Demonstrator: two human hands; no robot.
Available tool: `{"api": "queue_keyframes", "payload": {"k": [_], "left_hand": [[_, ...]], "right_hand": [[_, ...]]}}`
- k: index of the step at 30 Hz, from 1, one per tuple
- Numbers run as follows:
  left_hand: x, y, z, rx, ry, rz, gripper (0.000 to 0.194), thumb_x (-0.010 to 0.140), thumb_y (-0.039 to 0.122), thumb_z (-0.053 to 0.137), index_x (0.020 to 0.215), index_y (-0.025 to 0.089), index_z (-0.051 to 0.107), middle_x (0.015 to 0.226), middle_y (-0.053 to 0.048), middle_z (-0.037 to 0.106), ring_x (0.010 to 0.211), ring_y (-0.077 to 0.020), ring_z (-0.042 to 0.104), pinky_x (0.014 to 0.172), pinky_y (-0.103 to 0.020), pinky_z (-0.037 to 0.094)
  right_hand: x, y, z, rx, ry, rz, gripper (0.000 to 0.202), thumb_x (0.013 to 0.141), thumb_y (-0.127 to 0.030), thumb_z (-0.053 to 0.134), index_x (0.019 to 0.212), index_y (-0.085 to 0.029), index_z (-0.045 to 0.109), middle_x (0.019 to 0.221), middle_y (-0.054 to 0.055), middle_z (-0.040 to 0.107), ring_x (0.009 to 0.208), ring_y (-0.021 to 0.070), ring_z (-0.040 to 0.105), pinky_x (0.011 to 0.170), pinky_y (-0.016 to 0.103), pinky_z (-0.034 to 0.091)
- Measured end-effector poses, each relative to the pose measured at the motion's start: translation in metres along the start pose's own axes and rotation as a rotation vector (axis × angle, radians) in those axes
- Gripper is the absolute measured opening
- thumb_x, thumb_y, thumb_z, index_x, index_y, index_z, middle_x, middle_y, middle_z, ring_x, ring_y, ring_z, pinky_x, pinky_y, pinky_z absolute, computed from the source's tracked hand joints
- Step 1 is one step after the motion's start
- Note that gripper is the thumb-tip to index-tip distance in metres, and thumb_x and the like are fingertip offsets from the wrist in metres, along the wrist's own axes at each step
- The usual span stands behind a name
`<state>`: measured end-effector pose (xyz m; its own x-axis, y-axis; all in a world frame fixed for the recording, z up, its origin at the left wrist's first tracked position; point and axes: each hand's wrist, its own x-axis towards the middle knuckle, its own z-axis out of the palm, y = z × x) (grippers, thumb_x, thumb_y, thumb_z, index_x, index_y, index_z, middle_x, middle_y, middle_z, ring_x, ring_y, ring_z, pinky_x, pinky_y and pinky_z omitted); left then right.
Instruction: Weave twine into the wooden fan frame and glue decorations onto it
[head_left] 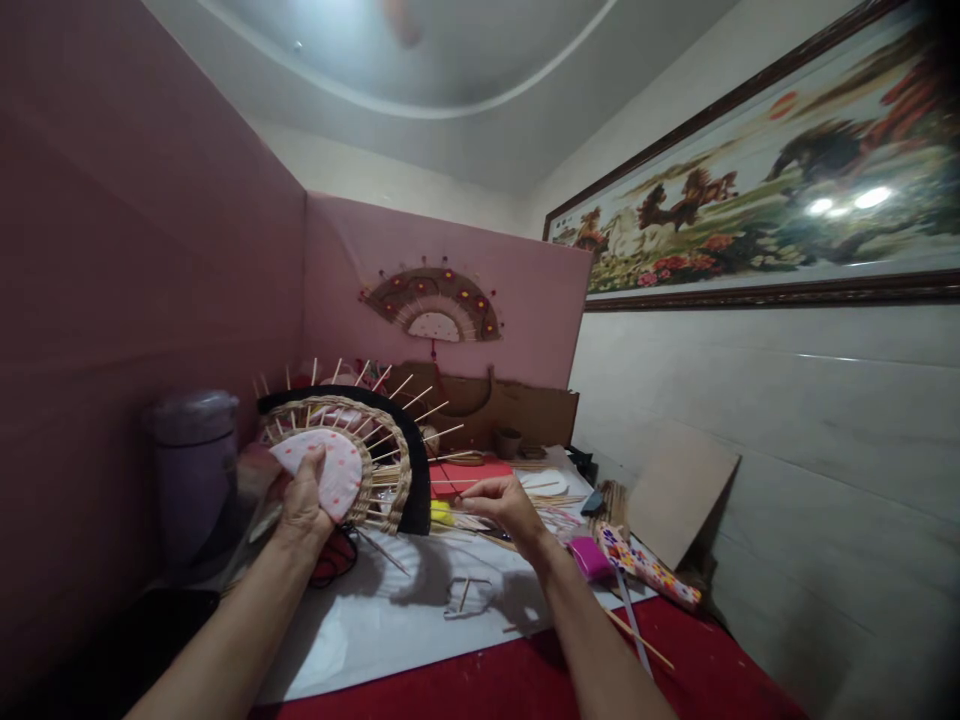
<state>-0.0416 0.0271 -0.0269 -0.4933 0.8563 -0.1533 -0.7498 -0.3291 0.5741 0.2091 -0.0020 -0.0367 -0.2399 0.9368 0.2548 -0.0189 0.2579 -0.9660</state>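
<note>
Fan: I am watching a half-round fan (346, 475) being held up above the left part of the worktop (712, 655); a white, red-dotted centre piece is sitting inside tan woven bands, a black band (417, 470) is curving outside them, and pale sticks (400, 387) are poking past its edge.
Left hand: the left hand (306, 500) is clasping the centre piece, its thumb pressing on the dotted face.
Right hand: the right hand (499, 505) is keeping its grip pinched, fingertips together on what is looking like a thin dark cord (448, 484), just beside the fan.
Lilac tub: a lidded tub (193, 480) is standing at the left, its contents hidden from me.
Brown cup: a small cup (508, 441) is standing behind the clutter; I cannot tell what it is holding.
White sheet: this sheet (337, 645) is covering much of the worktop, a bent pale piece (466, 597) lying on it.
Right side: a magenta packet (590, 559) and flowered cloth (652, 568) are lying near the right forearm.
Blocking: the fan is hiding part of the clutter behind it.
</note>
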Motion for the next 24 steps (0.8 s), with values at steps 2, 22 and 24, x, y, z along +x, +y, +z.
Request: {"api": "queue_keyframes", "payload": {"k": [2, 22, 24], "left_hand": [[-0.001, -0.002, 0.0, 0.022, -0.005, 0.042, 0.021, 0.079, 0.014, 0.058, 0.1, 0.015, 0.062, 0.072, 0.0, 0.066, 0.057, -0.0104, 0.061, 0.064, -0.025, 0.057], [-0.009, -0.013, 0.0, -0.048, -0.104, -0.154, 0.032, 0.082, 0.006, 0.053, 0.112, 0.015, 0.06, 0.074, -0.004, 0.071, 0.058, -0.0134, 0.066, 0.066, -0.032, 0.059], [-0.015, -0.014, 0.003, -0.049, -0.136, -0.189, 0.031, 0.083, 0.008, 0.052, 0.112, 0.015, 0.06, 0.075, -0.005, 0.071, 0.061, -0.0151, 0.067, 0.067, -0.034, 0.059]], "right_hand": [[0.002, 0.001, 0.0, -0.029, 0.032, -0.06, 0.015, 0.056, -0.028, 0.076, 0.063, -0.015, 0.074, 0.058, 0.001, 0.063, 0.054, 0.0092, 0.047, 0.054, 0.023, 0.034], [-0.005, 0.006, 0.009, -0.687, 0.185, -0.497, 0.018, 0.076, -0.017, 0.058, 0.073, -0.02, 0.076, 0.063, 0.001, 0.071, 0.055, 0.0133, 0.061, 0.054, 0.022, 0.04], [-0.005, 0.006, 0.009, -0.667, 0.223, -0.516, 0.018, 0.077, -0.018, 0.058, 0.074, -0.02, 0.075, 0.065, 0.002, 0.071, 0.056, 0.0136, 0.061, 0.056, 0.022, 0.041]]}}
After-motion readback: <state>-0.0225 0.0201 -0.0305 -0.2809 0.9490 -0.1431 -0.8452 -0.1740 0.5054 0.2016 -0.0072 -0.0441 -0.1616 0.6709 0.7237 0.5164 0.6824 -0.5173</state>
